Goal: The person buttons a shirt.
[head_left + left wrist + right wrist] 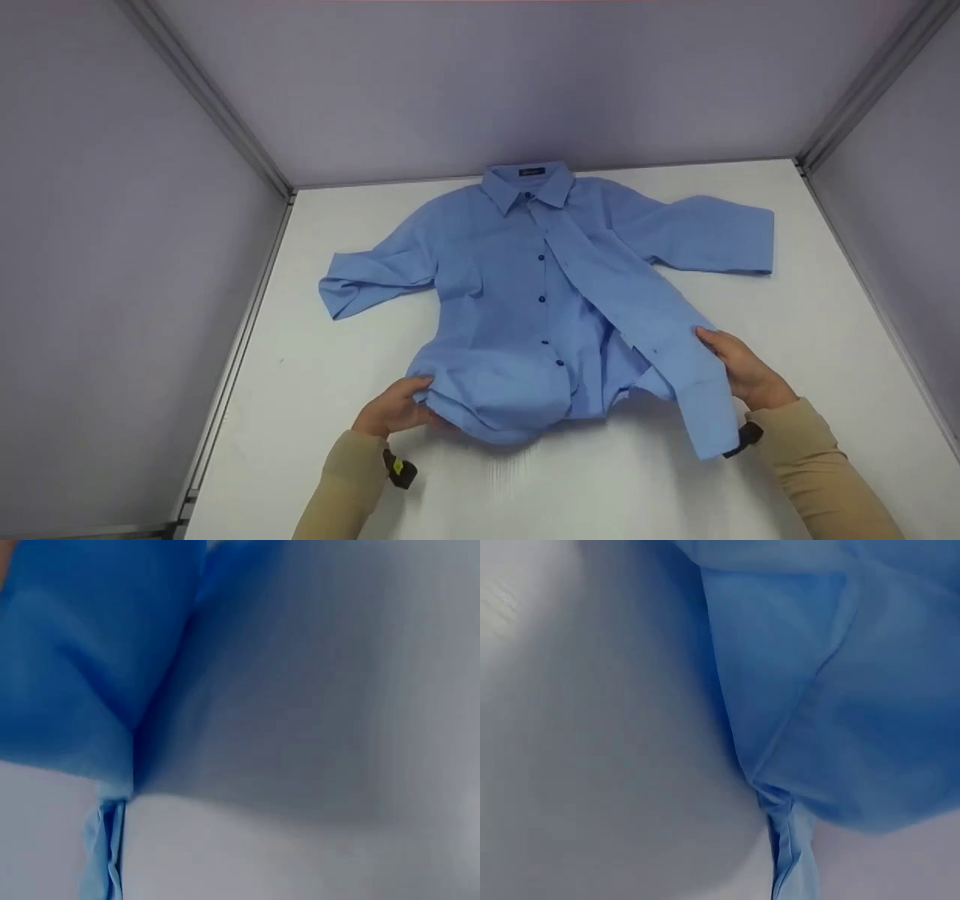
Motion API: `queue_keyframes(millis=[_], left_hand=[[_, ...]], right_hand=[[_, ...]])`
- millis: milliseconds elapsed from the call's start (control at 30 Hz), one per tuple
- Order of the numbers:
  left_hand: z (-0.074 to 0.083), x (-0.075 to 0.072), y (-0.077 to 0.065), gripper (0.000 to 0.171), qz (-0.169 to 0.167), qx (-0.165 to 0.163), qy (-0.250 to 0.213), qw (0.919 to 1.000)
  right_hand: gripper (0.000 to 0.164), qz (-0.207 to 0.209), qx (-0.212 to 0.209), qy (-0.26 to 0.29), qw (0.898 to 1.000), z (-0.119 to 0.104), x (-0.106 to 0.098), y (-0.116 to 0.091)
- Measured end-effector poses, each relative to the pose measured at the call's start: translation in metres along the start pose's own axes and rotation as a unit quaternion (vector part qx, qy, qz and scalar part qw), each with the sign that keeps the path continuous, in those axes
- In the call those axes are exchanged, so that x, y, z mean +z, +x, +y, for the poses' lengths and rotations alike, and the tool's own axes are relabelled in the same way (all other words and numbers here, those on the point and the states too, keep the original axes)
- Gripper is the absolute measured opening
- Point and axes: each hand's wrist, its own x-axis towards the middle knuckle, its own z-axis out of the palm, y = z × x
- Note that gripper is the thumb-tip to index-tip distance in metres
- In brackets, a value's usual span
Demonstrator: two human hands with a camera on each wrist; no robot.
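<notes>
A blue button-up shirt (495,285) lies front up, its collar (529,184) toward the back wall and dark buttons down the middle. My left hand (397,405) pinches the lower side edge, thumb on top, and the hem there is lifted and bunched. On the other side my right hand (742,367) grips the edge of the open front panel (637,300), which slants outward with its lower corner hanging down. Blue cloth (67,675) fills the upper left of the left wrist view. The right wrist view shows the raised cloth (780,690), with the fingers hidden.
The shirt rests on a white table (300,420) enclosed by grey panels (525,82) at the back and sides. One sleeve (375,281) is bent and crumpled at the left; the other sleeve (712,232) stretches flat to the right. Dark straps circle both wrists.
</notes>
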Motion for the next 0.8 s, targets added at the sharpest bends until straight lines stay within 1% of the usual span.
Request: queue_keyframes(millis=[33,67,100,133,167,200,233,267,300,333,367,400,433,467,500,533,567,600,633,700,733,767,800], left_hand=[[-0.002,-0.005,-0.001,0.061,0.019,-0.039,0.039,0.9983],[-0.006,-0.009,-0.002,0.062,0.046,-0.085,0.086,0.9915],[-0.01,-0.014,-0.004,0.063,0.071,-0.133,0.133,0.9796],[-0.015,-0.018,-0.006,0.066,0.092,-0.18,0.177,0.9632],[-0.019,-0.022,-0.008,0.069,0.11,-0.221,0.215,0.9449],[-0.022,-0.024,-0.01,0.07,0.127,-0.252,0.247,0.9267],[-0.023,-0.025,-0.011,0.069,0.149,-0.276,0.284,0.9062],[-0.023,-0.025,-0.012,0.067,0.172,-0.288,0.315,0.8878],[-0.021,-0.023,-0.012,0.063,0.193,-0.292,0.344,0.8713],[-0.017,-0.021,-0.012,0.057,0.215,-0.296,0.375,0.8518],[-0.012,-0.019,-0.01,0.057,0.233,-0.295,0.41,0.8309],[-0.006,-0.015,-0.008,0.058,0.258,-0.289,0.444,0.8076],[-0.001,-0.012,-0.004,0.059,0.283,-0.279,0.477,0.7838],[0.005,-0.008,0.001,0.061,0.304,-0.263,0.506,0.7632],[0.009,-0.005,0.007,0.064,0.318,-0.24,0.532,0.7477],[0.013,0.0,0.014,0.065,0.325,-0.212,0.556,0.7349],[0.015,0.004,0.022,0.067,0.324,-0.178,0.58,0.726],[0.016,0.01,0.031,0.063,0.319,-0.147,0.599,0.7197],[0.016,0.015,0.04,0.06,0.301,-0.115,0.621,0.7145],[0.014,0.026,0.06,0.054,0.245,-0.066,0.658,0.7092],[0.012,0.031,0.07,0.053,0.215,-0.052,0.674,0.7047],[0.011,0.036,0.08,0.053,0.186,-0.042,0.69,0.6978],[0.01,0.039,0.09,0.055,0.162,-0.04,0.704,0.6906]], right_hand=[[0.038,0.025,0.03,-0.043,0.998,0.001,-0.004,-0.001],[0.04,0.048,0.069,-0.099,0.992,0.002,-0.009,-0.002],[0.046,0.065,0.112,-0.158,0.979,0.005,-0.015,-0.005],[0.053,0.085,0.159,-0.214,0.96,0.008,-0.021,-0.007],[0.061,0.1,0.202,-0.269,0.936,0.012,-0.026,-0.01],[0.066,0.101,0.235,-0.316,0.914,0.016,-0.032,-0.013],[0.065,0.098,0.255,-0.347,0.897,0.019,-0.036,-0.016],[0.06,0.094,0.272,-0.372,0.883,0.021,-0.039,-0.019],[0.056,0.09,0.285,-0.39,0.871,0.022,-0.04,-0.021],[0.049,0.087,0.291,-0.407,0.862,0.022,-0.04,-0.023],[0.044,0.079,0.287,-0.426,0.854,0.021,-0.04,-0.024],[0.04,0.069,0.28,-0.435,0.853,0.02,-0.039,-0.024],[0.039,0.059,0.267,-0.438,0.856,0.019,-0.039,-0.023],[0.041,0.052,0.252,-0.447,0.857,0.018,-0.038,-0.023],[0.044,0.045,0.236,-0.451,0.86,0.018,-0.036,-0.022],[0.048,0.041,0.219,-0.457,0.861,0.018,-0.034,-0.02],[0.05,0.04,0.205,-0.462,0.862,0.018,-0.032,-0.018],[0.051,0.04,0.194,-0.462,0.864,0.018,-0.028,-0.016],[0.05,0.039,0.182,-0.463,0.867,0.018,-0.024,-0.015],[0.045,0.036,0.164,-0.462,0.871,0.018,-0.015,-0.012],[0.044,0.033,0.153,-0.458,0.875,0.017,-0.01,-0.01],[0.044,0.028,0.141,-0.439,0.887,0.016,-0.006,-0.009],[0.047,0.022,0.128,-0.409,0.903,0.014,-0.001,-0.009]])
